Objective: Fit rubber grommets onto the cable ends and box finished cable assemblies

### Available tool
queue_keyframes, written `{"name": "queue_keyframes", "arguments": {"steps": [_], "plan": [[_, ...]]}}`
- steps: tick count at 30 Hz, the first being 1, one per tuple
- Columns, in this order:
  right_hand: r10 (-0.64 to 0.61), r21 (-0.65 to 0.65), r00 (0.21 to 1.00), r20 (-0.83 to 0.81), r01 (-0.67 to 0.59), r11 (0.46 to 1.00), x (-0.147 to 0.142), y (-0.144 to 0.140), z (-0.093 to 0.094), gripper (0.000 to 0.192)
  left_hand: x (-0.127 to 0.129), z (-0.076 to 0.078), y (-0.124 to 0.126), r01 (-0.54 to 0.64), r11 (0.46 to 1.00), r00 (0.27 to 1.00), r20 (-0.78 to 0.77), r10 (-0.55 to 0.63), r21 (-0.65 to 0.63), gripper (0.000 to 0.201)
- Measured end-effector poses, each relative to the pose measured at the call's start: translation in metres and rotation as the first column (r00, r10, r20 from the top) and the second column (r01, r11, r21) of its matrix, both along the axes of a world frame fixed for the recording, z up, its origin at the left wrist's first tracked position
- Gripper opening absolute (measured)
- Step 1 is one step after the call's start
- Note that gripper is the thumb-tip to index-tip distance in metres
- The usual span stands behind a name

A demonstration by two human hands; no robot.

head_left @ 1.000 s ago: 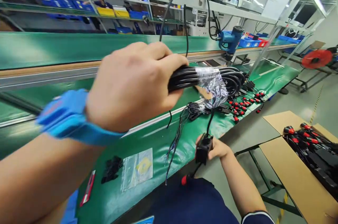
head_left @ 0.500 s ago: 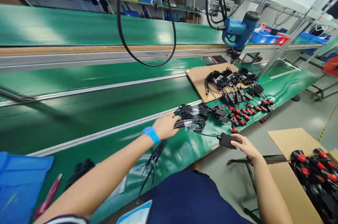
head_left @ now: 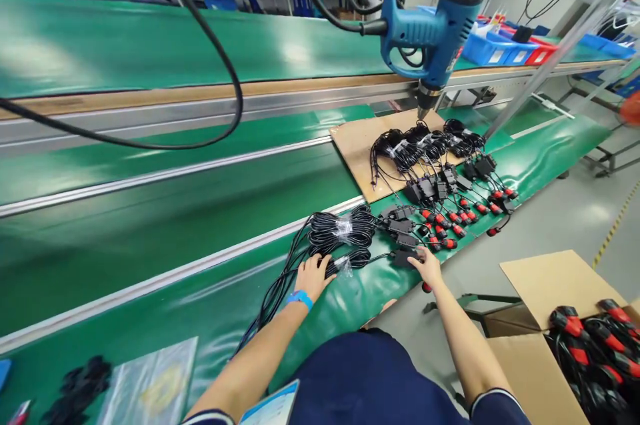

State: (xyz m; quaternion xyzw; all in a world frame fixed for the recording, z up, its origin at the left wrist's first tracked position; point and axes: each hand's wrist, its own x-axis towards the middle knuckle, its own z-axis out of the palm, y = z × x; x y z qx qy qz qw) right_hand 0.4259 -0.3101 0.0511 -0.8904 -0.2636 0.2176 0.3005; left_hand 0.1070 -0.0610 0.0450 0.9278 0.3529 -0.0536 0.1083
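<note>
Black cable coil (head_left: 347,261) lies flat on the green surface (head_left: 150,225), long axis left-right. Left hand (head_left: 313,276) presses its near-left end, fingers spread; right hand (head_left: 426,263) rests open on the black adapter box (head_left: 404,256) at the right.

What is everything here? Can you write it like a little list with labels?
Place: green workbench
Left hand: flat on a coiled black cable bundle
Right hand: on the bundle's black adapter box
Beside them: another cable bundle
Farther right: more cable sets, partly on a cardboard sheet
Above: hanging blue heat gun
On the floor: cardboard box holding red-tipped cables
</note>
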Motion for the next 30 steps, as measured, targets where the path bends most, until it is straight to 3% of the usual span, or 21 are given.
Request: {"name": "queue_keyframes", "arguments": {"steps": [4,6,12,18,21,24,28,30], "plan": [[-0.136,0.012,0.969,0.208,0.137,0.991,-0.009,0.006,-0.017,0.043,0.004,-0.011,-0.001,0.007,0.999,1.0,-0.013,-0.007,0.037,0.061],[-0.144,0.0,0.951,0.273,0.15,0.989,-0.025,0.001,-0.023,0.043,0.006,-0.013,-0.003,-0.007,0.999,1.0,-0.018,0.008,0.052,0.062],[0.112,-0.065,0.95,0.291,-0.097,0.993,-0.081,-0.017,-0.038,0.033,-0.003,-0.008,-0.009,0.005,0.999,1.0,-0.006,-0.005,0.043,0.064],[0.195,-0.101,0.919,0.342,-0.17,0.98,-0.056,0.003,-0.043,0.036,0.0,0.005,-0.014,0.007,0.997,0.998,0.061,-0.002,-0.073,0.065],[0.24,-0.102,0.908,0.342,-0.218,0.971,-0.045,0.008,-0.036,0.038,0.003,0.026,-0.022,-0.047,0.986,0.987,0.143,0.07,-0.157,0.069],[0.329,-0.066,0.882,0.337,-0.326,0.943,-0.053,0.012,-0.025,0.041,-0.014,0.066,-0.032,-0.13,0.966,0.939,0.284,0.192,-0.224,0.073],[0.495,-0.002,0.801,0.338,-0.525,0.851,-0.089,0.038,-0.021,0.045,-0.084,0.127,-0.066,-0.238,0.931,0.768,0.533,0.355,-0.277,0.064],[0.629,0.022,0.704,0.33,-0.672,0.741,-0.123,0.058,-0.027,0.042,-0.132,0.15,-0.105,-0.222,0.915,0.599,0.694,0.4,-0.337,0.062]]}}
